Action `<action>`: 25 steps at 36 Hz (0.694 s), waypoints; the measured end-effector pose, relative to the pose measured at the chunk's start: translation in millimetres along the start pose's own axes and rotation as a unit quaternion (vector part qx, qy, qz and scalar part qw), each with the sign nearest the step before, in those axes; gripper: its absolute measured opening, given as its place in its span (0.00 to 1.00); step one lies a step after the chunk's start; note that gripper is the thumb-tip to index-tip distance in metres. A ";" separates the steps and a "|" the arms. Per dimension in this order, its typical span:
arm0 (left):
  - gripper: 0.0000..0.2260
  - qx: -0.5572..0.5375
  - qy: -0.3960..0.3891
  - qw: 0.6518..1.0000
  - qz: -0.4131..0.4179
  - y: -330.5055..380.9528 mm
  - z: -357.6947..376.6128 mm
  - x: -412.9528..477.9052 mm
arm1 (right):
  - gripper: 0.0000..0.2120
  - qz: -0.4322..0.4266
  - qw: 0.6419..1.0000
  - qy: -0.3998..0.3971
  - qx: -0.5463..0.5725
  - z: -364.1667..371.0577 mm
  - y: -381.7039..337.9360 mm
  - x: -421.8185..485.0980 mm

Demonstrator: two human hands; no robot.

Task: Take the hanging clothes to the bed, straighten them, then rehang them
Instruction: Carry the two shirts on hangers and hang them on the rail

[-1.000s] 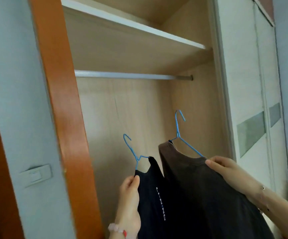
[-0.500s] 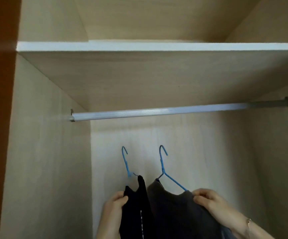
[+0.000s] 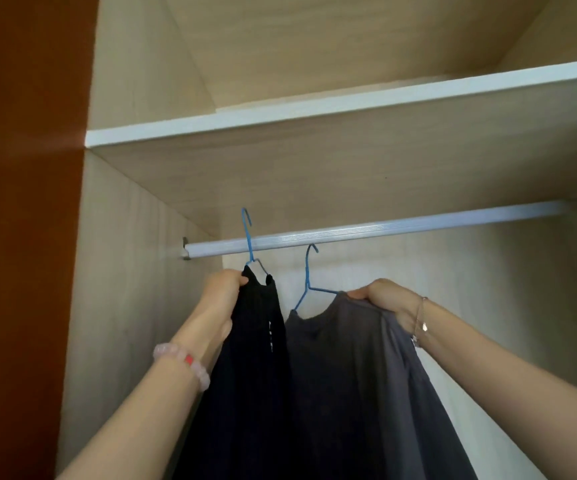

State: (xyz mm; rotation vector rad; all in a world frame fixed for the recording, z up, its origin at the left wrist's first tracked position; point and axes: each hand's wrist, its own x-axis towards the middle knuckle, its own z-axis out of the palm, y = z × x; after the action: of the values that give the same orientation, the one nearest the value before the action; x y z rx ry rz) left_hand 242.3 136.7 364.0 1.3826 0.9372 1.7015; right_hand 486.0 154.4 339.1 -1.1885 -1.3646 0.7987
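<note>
Left hand [image 3: 221, 292] clamped on black shirt [image 3: 256, 375], right hand [image 3: 380, 299] gripping grey shirt [image 3: 349, 375], both inside wardrobe [image 3: 124, 271] below rail [image 3: 384, 231]

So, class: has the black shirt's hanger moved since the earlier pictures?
Yes, upward. The hanger had its hook well below the rod; now the hook crosses the rod and tops it.

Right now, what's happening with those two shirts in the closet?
A person is holding two shirts up to the rail to hang them. The left hand grips the black shirt, and the left hanger reaches its hook above the rail, though I cannot tell if it has caught. The right hand grips the gray shirt, and the right hanger has its hook at the rail's underside, not over it yet.
</note>
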 end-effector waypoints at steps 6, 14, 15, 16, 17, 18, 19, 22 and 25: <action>0.09 0.047 0.035 0.998 0.025 20.1 -0.5 29.7 | 0.13 -0.032 0.999 0.008 0.034 1.4 -37.0 6.9; 0.13 0.102 0.066 0.993 0.001 5.9 -18.1 40.2 | 0.13 -0.079 0.997 -0.017 0.006 4.9 -29.3 -15.5; 0.13 0.109 0.067 0.992 -0.008 0.5 -21.0 39.6 | 0.12 -0.079 0.997 -0.021 0.005 4.6 -24.1 -21.0; 0.13 0.115 0.069 0.991 -0.015 -5.2 -24.0 39.9 | 0.12 -0.078 0.997 -0.023 0.003 4.3 -17.9 -25.6; 0.13 0.116 0.070 0.991 -0.021 -10.9 -26.9 40.3 | 0.12 -0.079 0.997 -0.026 -0.001 4.7 -11.7 -30.1; 0.13 0.114 0.073 0.990 -0.025 -15.5 -29.8 39.8 | 0.14 -0.079 0.996 -0.032 -0.008 5.2 -5.6 -33.0; 0.12 0.117 0.076 0.990 -0.026 -18.6 -31.9 39.5 | 0.15 -0.081 0.996 -0.035 -0.019 6.5 -0.6 -36.7; 0.13 0.138 0.074 0.988 -0.017 -19.3 -33.5 37.3 | 0.16 -0.088 0.995 -0.039 -0.032 9.7 6.1 -46.3; 0.10 0.152 0.067 0.986 0.000 -16.6 -33.3 25.8 | 0.13 -0.107 0.993 -0.018 -0.054 11.1 6.7 -50.0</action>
State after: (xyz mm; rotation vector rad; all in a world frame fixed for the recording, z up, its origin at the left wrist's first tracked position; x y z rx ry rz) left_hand 207.4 164.2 355.8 1.4713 1.3177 1.7202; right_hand 471.2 110.5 316.2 -1.0918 -1.5513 0.6027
